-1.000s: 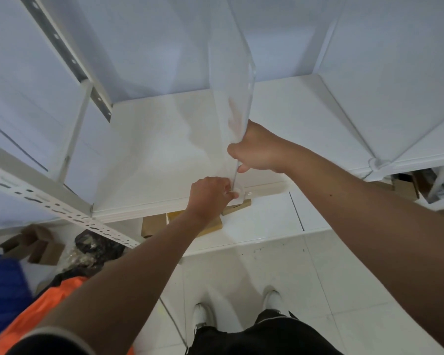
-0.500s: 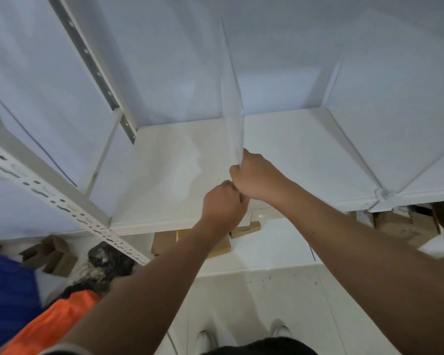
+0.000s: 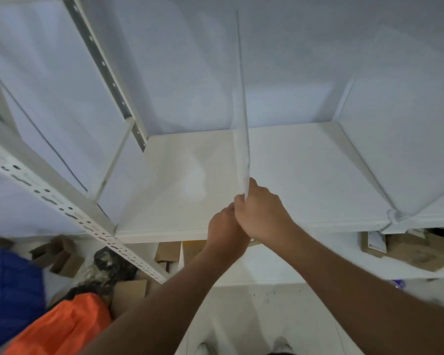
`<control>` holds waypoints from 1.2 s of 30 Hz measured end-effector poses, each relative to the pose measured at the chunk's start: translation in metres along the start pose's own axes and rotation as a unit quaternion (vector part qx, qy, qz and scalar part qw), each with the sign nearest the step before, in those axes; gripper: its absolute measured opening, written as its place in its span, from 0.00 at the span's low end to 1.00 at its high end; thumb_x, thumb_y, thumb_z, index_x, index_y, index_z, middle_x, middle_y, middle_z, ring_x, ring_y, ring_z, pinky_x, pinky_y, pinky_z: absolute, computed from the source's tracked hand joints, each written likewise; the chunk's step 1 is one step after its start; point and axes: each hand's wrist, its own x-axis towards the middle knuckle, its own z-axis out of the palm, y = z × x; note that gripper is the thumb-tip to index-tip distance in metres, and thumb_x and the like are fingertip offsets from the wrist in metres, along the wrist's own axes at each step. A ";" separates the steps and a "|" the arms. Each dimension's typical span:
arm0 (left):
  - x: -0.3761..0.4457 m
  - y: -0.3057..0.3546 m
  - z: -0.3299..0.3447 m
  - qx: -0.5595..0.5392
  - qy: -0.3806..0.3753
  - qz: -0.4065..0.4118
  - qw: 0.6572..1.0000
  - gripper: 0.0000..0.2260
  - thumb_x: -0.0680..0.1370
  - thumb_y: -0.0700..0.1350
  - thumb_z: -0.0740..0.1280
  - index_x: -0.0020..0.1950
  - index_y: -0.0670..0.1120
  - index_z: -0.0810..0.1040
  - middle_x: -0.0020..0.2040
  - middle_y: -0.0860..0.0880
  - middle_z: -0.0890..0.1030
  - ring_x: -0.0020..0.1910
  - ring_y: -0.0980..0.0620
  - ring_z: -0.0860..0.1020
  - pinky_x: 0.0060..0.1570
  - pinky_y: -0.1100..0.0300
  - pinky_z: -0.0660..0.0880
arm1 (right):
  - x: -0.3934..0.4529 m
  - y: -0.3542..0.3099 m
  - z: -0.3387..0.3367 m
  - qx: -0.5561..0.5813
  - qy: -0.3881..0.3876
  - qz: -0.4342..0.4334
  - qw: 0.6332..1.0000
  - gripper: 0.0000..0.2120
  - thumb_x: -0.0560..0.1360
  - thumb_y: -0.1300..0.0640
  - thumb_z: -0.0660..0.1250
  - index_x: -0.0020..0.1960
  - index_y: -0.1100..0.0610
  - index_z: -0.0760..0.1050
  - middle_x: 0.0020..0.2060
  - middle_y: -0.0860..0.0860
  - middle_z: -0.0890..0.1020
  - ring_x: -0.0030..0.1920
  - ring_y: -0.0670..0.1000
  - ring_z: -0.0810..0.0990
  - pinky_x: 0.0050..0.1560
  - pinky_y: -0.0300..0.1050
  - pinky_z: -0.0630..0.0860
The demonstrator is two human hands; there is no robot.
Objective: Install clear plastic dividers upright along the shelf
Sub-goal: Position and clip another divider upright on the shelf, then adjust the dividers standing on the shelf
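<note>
Okay, clear divider (image 3: pixel 242 129) stands upright and edge-on over the white shelf (image 3: pixel 305 175), running from the shelf's front edge toward its back edge, roughly mid-width. Its lower front corner is gripped near the front edge of the shelf. Right hand (image 3: pixel 263 213) is clenched around that front edge of the divider, fingers wrapped on it, thumb side up. Left hand (image 3: pixel 224 231) sits just below and to the left, touching the right hand, fingers curled in toward the divider's bottom corner; whether it actually pinches the plastic can't be told, the right hand covers the contact. Both forearms reach in from the bottom of the view.

A second clear panel (image 3: pixel 395 149) stands at the shelf's right end, meeting a white clip (image 3: pixel 395 215) at the front edge. Perforated white upright (image 3: pixel 62 203) crosses the left side at the shelf's front left corner. Below the shelf: cardboard boxes (image 3: pixel 415 249) on a lower level, orange fabric (image 3: pixel 62 326) and blue fabric (image 3: pixel 8 290) at the bottom left, blurred.
</note>
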 end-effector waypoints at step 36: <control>0.036 0.170 0.053 -0.058 -0.221 0.072 0.971 0.16 0.80 0.52 0.54 0.38 0.45 0.68 0.42 0.45 0.77 0.46 0.42 0.78 0.42 0.54 0.71 | -0.017 0.272 -0.176 0.099 0.145 0.210 0.962 0.17 0.72 0.46 0.60 0.36 0.59 0.73 0.35 0.54 0.80 0.36 0.55 0.78 0.35 0.43 0.70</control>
